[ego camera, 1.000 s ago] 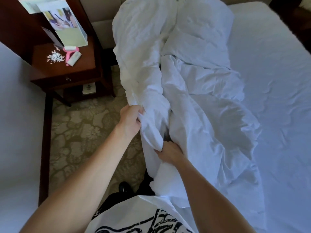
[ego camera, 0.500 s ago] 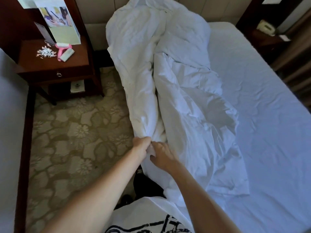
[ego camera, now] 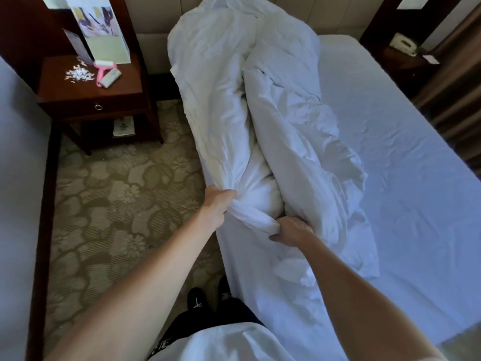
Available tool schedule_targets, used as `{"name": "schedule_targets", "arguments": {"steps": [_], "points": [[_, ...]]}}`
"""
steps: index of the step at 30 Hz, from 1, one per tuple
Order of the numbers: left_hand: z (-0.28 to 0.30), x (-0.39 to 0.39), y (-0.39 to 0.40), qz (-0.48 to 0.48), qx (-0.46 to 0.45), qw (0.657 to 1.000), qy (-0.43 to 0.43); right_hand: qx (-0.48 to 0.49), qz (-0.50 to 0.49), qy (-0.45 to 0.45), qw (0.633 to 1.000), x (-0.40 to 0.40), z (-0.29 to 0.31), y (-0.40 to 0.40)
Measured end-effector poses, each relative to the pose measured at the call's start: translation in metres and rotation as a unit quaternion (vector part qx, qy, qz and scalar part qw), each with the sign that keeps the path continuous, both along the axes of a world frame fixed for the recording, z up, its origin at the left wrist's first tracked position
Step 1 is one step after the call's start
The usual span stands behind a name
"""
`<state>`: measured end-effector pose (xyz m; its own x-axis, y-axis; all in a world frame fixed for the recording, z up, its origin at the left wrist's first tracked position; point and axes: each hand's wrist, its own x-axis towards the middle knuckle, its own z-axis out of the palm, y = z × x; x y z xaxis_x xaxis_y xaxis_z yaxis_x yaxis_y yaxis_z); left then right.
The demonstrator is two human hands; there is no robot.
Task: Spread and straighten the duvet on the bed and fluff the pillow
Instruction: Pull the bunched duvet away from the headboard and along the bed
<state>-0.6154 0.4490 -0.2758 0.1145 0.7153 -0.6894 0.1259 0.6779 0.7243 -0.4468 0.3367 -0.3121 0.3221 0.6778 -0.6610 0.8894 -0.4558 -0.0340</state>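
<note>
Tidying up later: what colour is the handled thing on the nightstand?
Pink, clearest in the head view.

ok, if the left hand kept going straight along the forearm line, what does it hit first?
The bunched duvet itself: the left hand already grips its near edge and points up-right into the rumpled mass. Further along that line looks like more duvet, though depth is unclear.

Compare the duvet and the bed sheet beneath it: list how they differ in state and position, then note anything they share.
The duvet is bunched into a long crumpled heap along the bed's left side; the bed sheet lies spread flat over the mattress with only light creases. The duvet is gripped by the left hand and the right hand; the bed sheet is touched by neither. The duvet is puffy; the sheet is thin. Both are white.
</note>
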Motion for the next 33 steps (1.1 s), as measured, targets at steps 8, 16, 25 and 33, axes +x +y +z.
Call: {"name": "schedule_targets", "arguments": {"steps": [8,16,25,33], "points": [[-0.009,0.039,-0.040,0.044,-0.057,0.997,0.016,0.135,-0.029,0.158,0.978,-0.071,0.009,-0.017],[-0.043,0.030,-0.082,-0.029,-0.090,0.980,0.175,0.181,-0.040,0.223,0.957,-0.058,-0.009,-0.057],[-0.019,0.001,-0.100,0.061,-0.064,0.990,0.111,0.049,-0.057,0.096,0.993,-0.028,-0.030,-0.128],[-0.005,-0.023,-0.189,-0.037,-0.142,0.989,0.029,0.166,-0.042,0.105,0.980,-0.117,0.016,-0.161]]}}
